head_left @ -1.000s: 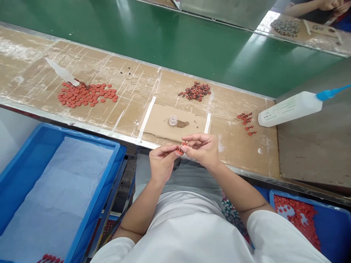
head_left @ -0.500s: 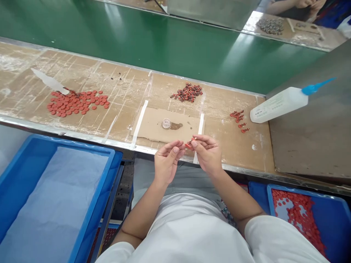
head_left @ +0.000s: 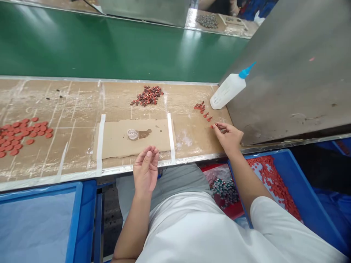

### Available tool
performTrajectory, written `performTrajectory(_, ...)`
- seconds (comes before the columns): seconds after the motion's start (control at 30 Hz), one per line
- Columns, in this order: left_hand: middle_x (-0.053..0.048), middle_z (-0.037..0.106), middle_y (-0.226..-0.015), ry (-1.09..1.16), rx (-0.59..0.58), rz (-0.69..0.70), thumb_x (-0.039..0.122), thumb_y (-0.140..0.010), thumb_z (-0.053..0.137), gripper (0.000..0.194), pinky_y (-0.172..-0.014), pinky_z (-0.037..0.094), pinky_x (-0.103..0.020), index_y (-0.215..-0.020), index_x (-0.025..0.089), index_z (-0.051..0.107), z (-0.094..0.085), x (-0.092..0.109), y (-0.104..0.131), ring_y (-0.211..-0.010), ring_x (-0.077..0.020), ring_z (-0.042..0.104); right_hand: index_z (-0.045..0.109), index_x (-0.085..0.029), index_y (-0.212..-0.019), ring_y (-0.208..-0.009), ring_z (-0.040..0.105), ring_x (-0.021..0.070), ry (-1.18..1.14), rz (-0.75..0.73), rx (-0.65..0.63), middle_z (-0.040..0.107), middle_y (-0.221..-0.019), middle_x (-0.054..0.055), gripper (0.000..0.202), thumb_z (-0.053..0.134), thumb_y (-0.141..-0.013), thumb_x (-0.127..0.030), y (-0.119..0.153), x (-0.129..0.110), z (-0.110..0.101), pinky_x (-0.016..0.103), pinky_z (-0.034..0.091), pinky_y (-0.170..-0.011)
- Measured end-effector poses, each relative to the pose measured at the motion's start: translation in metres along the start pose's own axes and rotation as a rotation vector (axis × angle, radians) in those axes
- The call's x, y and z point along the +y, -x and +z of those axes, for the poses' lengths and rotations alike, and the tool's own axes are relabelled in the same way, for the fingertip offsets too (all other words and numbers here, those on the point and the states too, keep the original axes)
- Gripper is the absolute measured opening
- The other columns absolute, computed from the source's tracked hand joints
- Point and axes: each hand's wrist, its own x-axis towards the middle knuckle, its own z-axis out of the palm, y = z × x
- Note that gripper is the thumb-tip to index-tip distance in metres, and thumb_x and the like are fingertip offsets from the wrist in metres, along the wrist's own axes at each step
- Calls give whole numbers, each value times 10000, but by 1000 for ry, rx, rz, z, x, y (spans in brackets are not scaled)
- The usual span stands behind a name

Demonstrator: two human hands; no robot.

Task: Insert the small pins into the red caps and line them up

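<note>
My right hand (head_left: 229, 138) pinches a small red piece (head_left: 213, 126) low over the right part of the table, just in front of a short row of red figures on discs (head_left: 205, 114). My left hand (head_left: 146, 168) is palm up at the front edge, its fingers loosely curled and apart, with nothing visible in it. Beyond that hand, a small clear cup (head_left: 132, 134) sits on a cardboard sheet (head_left: 117, 144) beside a brown stain. A heap of red and dark figures (head_left: 149, 95) lies behind the sheet.
A white bottle with a blue nozzle (head_left: 227, 90) leans near the metal wall (head_left: 287, 73). Red discs (head_left: 24, 133) lie at left. Blue trays (head_left: 78, 212) stand below the table. A person's hand (head_left: 234, 7) shows beyond the green strip.
The view has turned right. My right hand has left my left hand and reached right to the row with the red piece. My left hand stays near the front edge.
</note>
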Motion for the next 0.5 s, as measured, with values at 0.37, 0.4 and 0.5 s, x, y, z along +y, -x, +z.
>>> performTrajectory(0.37,-29,745,-989,1,17,-8,240,-774,734,186,-834,548,-151,-953,190,729,-3,6,2,-914,-89,692,719,-160,-1023,-860,703,198,193,-103,-122,744,-960,92,305,587,-863,-383,-17,11,13,313,533,-832)
performTrajectory(0.4,-35,743,-998,1,20,-12,245,-786,720,183,-840,547,-155,-960,187,730,-4,7,2,-925,-93,690,717,-162,-1031,-863,703,198,199,-111,-121,744,-959,91,305,586,-865,-382,-17,10,14,313,531,-830)
performTrajectory(0.5,-51,741,-1008,25,18,-29,273,-827,654,183,-863,542,-173,-957,175,735,-5,10,2,-951,-106,684,711,-163,-1042,-881,701,204,210,-133,-97,746,-949,89,322,604,-856,-403,-18,10,13,319,526,-844)
